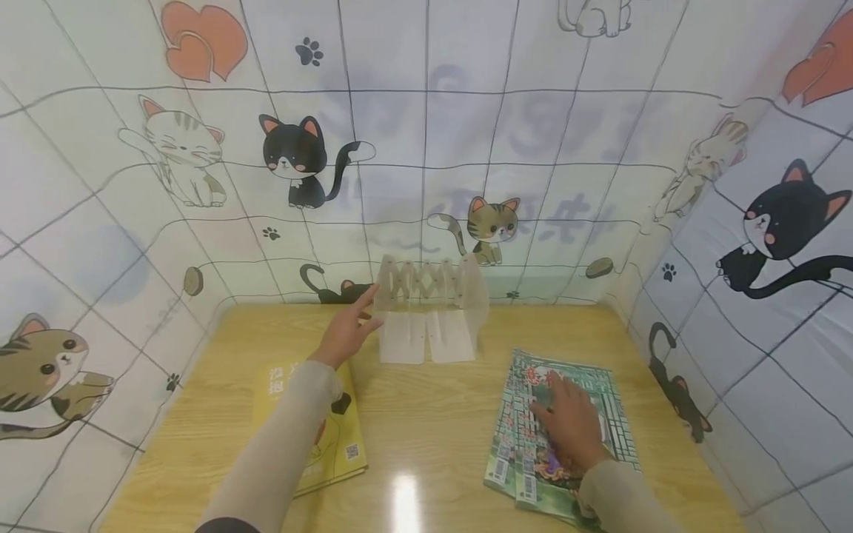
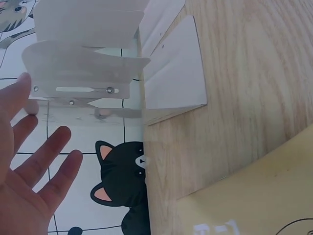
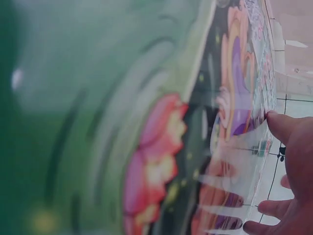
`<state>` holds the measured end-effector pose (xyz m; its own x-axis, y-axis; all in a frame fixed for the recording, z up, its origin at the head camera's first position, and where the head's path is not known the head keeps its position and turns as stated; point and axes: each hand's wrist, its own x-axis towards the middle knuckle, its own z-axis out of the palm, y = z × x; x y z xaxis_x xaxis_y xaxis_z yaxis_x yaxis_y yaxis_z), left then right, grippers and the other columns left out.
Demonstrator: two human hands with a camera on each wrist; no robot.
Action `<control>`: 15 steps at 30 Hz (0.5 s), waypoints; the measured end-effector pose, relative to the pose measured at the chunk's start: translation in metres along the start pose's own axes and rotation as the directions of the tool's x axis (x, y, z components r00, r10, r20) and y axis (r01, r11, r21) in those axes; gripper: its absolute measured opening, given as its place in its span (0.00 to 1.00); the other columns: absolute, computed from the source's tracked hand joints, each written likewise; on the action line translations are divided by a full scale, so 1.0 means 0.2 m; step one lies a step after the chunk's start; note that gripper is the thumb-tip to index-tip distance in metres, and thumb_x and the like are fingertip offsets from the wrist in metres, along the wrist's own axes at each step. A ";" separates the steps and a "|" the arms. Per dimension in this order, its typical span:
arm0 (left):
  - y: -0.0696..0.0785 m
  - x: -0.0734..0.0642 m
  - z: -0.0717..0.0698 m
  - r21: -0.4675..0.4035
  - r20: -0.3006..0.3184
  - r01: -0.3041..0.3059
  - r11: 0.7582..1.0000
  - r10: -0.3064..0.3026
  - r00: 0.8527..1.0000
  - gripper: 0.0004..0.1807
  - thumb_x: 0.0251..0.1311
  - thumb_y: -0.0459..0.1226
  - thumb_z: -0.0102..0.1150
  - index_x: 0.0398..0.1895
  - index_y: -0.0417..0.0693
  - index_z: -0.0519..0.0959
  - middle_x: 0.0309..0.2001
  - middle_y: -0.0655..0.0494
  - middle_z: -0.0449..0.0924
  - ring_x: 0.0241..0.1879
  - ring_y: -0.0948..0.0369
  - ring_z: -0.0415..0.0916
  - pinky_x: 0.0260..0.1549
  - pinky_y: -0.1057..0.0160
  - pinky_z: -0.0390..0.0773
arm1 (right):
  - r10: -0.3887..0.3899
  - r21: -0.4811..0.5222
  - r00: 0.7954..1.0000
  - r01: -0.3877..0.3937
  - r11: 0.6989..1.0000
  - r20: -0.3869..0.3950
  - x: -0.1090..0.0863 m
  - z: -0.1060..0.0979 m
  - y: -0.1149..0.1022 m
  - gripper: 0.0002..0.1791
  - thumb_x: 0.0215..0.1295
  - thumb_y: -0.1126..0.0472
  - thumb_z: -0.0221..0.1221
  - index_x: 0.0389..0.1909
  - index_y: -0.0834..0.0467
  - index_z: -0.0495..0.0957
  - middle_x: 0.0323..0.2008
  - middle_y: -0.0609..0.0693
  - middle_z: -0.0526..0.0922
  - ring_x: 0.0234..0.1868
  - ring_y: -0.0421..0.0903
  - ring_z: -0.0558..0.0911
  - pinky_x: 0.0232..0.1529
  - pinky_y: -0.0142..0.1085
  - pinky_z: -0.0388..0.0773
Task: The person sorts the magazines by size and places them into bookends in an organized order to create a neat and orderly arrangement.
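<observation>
A translucent white expandable bookend rack (image 1: pixel 429 311) stands at the back of the table, its crossed slats folded out between two end panels. My left hand (image 1: pixel 346 332) is at its left end with fingers spread; in the left wrist view one fingertip (image 2: pixel 24 81) meets or nearly meets the rack's panel (image 2: pixel 83 66). My right hand (image 1: pixel 571 422) is over the overlapping green magazines (image 1: pixel 603 389) at the right. In the right wrist view its fingers are extended, and the thumb tip (image 3: pixel 272 116) seems to touch the glossy cover (image 3: pixel 161 147). Neither hand grips anything.
A yellow book (image 1: pixel 343 444) lies flat at the left, partly under my left forearm. The wooden table (image 1: pixel 426 414) meets a cat-patterned curtain (image 1: pixel 400 155) at the back and sides. A bright reflection shows near the table's front.
</observation>
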<state>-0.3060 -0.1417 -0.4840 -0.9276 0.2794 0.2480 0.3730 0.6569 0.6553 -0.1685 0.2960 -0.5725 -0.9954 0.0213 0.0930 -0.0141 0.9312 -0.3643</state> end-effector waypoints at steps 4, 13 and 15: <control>0.01 0.02 -0.01 0.010 0.027 0.006 1.000 -0.006 1.000 0.40 0.66 0.45 0.60 0.77 0.66 0.53 0.66 0.52 0.70 0.51 0.53 0.77 0.39 0.50 0.79 | 0.000 -0.048 1.000 0.001 0.999 0.003 -0.01 -0.02 0.02 0.46 0.62 0.39 0.61 0.71 0.65 0.59 0.65 0.74 0.60 0.63 0.75 0.60 0.58 0.69 0.55; 0.00 0.02 0.00 0.177 0.000 -0.029 0.984 0.029 1.000 0.42 0.62 0.47 0.64 0.77 0.66 0.54 0.60 0.49 0.76 0.52 0.46 0.76 0.39 0.47 0.77 | 0.044 -0.038 0.999 -0.044 0.998 0.012 -0.05 -0.06 0.05 0.46 0.62 0.35 0.58 0.68 0.67 0.63 0.62 0.76 0.63 0.61 0.77 0.59 0.54 0.74 0.53; 0.00 0.02 -0.01 0.172 -0.011 -0.024 0.985 0.026 1.000 0.42 0.61 0.46 0.65 0.76 0.66 0.55 0.60 0.48 0.75 0.52 0.45 0.76 0.38 0.47 0.77 | 0.054 -0.041 0.998 -0.053 0.998 0.015 -0.05 -0.07 0.05 0.47 0.62 0.34 0.58 0.67 0.68 0.63 0.63 0.76 0.62 0.61 0.77 0.59 0.54 0.73 0.53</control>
<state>-0.3088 -0.1413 -0.4813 -0.9177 0.2886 0.2728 0.3928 0.7607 0.5167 -0.1578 0.3094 -0.5643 -0.9961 0.0659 0.0592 0.0427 0.9429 -0.3303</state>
